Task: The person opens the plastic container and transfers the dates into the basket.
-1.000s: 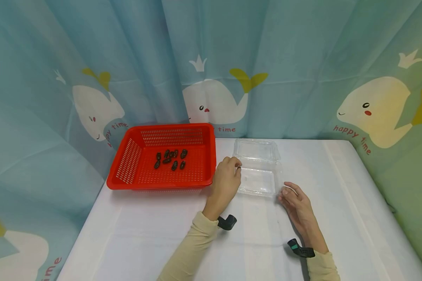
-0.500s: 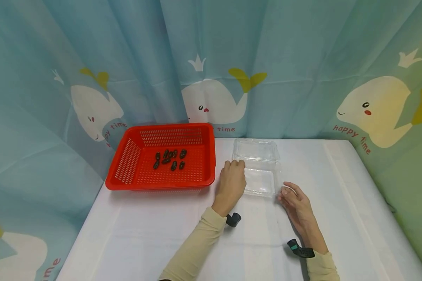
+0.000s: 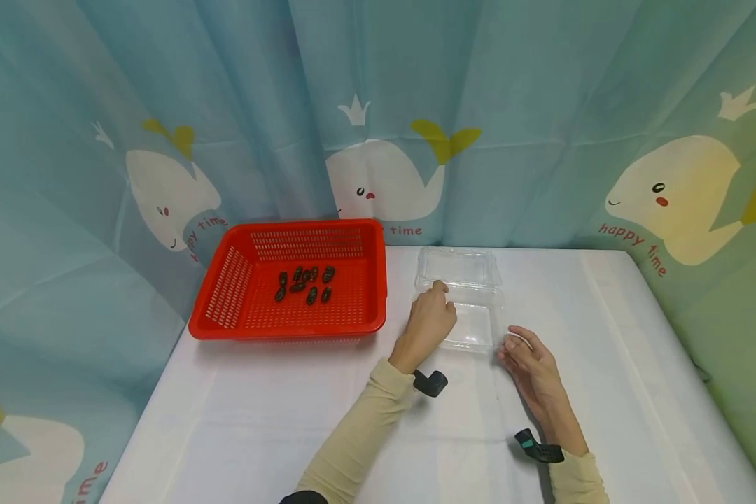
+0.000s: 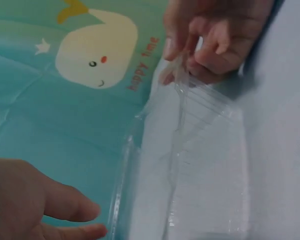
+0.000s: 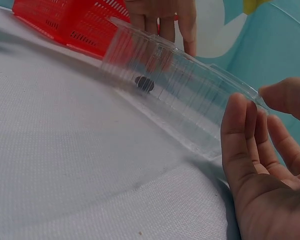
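A clear plastic clamshell box (image 3: 472, 325) stands with its lid (image 3: 458, 267) folded back towards the curtain. My left hand (image 3: 427, 323) is over the box's left part, back of the hand up. In the left wrist view, its thumb and finger (image 4: 72, 202) are apart with nothing between them. Below those fingers, a dark oval piece (image 5: 144, 83), like a dried date, shows through the clear wall in the right wrist view. My right hand (image 3: 532, 364) pinches the box's near right corner, thumb (image 5: 285, 97) at the rim and fingers along the side.
A red slotted plastic basket (image 3: 315, 329) stands left of the box, with several dark oval pieces (image 3: 311, 295) on its floor. White cloth (image 3: 258, 420) covers the table. A blue whale-print curtain (image 3: 529, 84) hangs behind and at both sides.
My left hand has moved right from beside the basket to over the box, and the dark piece between its fingertips has been let go. My right hand stays at the corner.
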Demonstrator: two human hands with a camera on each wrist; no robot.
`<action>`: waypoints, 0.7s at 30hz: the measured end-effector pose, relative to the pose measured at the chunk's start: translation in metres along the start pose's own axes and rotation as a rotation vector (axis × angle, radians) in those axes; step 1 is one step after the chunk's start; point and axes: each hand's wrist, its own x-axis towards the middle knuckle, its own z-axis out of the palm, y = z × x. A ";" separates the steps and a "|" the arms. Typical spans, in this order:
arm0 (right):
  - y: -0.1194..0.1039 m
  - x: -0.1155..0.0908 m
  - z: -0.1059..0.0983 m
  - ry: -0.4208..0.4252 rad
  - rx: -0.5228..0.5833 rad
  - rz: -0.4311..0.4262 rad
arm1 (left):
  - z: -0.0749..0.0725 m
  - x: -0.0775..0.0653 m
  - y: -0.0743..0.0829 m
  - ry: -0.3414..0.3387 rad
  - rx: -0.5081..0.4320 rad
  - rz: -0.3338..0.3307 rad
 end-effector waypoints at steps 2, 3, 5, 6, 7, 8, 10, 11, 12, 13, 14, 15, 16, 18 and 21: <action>0.000 0.000 0.000 -0.003 -0.005 -0.002 | 0.001 0.001 0.001 -0.024 0.025 -0.009; 0.000 0.000 0.000 -0.001 -0.007 -0.002 | 0.003 0.002 0.002 -0.030 0.050 -0.001; 0.000 0.000 0.000 0.003 -0.012 0.000 | 0.005 0.002 0.002 -0.033 0.096 0.020; 0.000 0.001 0.001 0.002 -0.016 0.000 | 0.007 0.003 0.002 -0.031 0.116 0.031; 0.000 0.001 0.001 0.003 -0.018 0.001 | 0.008 0.003 0.001 -0.024 0.130 0.039; 0.000 0.001 0.001 0.003 -0.019 0.002 | 0.009 0.003 0.001 -0.015 0.133 0.041; 0.000 0.001 0.002 -0.002 -0.015 0.001 | 0.010 0.003 0.000 0.006 0.109 0.032; 0.000 0.001 0.002 -0.002 -0.014 0.001 | 0.010 0.004 0.000 0.014 0.091 0.027; 0.000 0.001 0.002 -0.001 -0.012 0.001 | 0.011 0.004 0.000 0.021 0.073 0.023; 0.000 0.001 0.002 0.002 -0.010 0.003 | 0.011 0.004 -0.001 0.022 0.054 0.019; 0.000 0.001 0.002 0.005 -0.010 0.003 | 0.012 0.005 -0.001 0.025 0.036 0.021; 0.000 0.000 0.002 0.007 -0.009 0.004 | 0.012 0.005 -0.002 0.024 0.026 0.024; 0.000 0.000 0.002 0.013 -0.012 0.005 | 0.012 0.005 -0.003 0.027 0.029 0.029; 0.000 0.000 0.002 0.011 -0.012 0.005 | 0.013 0.005 -0.004 0.035 0.052 0.042; 0.000 0.001 0.001 0.002 -0.008 -0.003 | 0.015 0.006 -0.004 0.048 0.151 0.063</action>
